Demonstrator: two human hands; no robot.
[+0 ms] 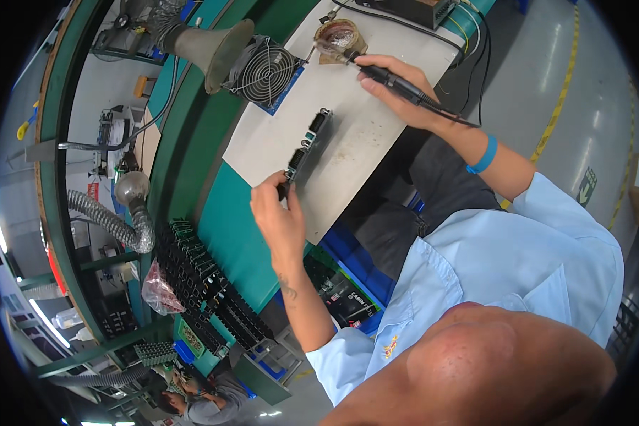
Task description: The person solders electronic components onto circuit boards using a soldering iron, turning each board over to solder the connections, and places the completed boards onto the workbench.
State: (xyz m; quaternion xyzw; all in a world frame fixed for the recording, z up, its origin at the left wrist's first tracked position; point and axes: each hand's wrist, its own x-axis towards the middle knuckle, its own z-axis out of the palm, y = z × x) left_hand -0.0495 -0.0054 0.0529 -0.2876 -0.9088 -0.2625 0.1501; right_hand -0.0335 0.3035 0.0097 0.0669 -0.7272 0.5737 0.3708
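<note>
1. Head view: a person in a light blue shirt works at a bench covered by a pale sheet (362,149); clock directions run from the picture's centre.
2. Left hand (277,220), just towards 9 o'clock, pinches the near end of a narrow circuit board (307,142) between thumb and fingers. The board carries black and teal blocks and points towards 12 o'clock; whether it touches the sheet cannot be told.
3. Right hand (405,92), at 1 o'clock, grips a corded soldering iron (394,84) by its black handle, cable trailing past the wrist.
4. Towards 12 o'clock, the iron's front end reaches over a round tan cup (360,44) with something shiny inside; contact is unclear.
5. At 11 o'clock stand a fan with a wire guard (268,71) and a flared extraction hood (220,53). Rows of black parts (213,284) lie at 8 o'clock.
6. For good work here, the iron seems best held lightly and well back from its hot end, the cord clear of the board, and the left fingertips only at the board's edge, away from the heat.
</note>
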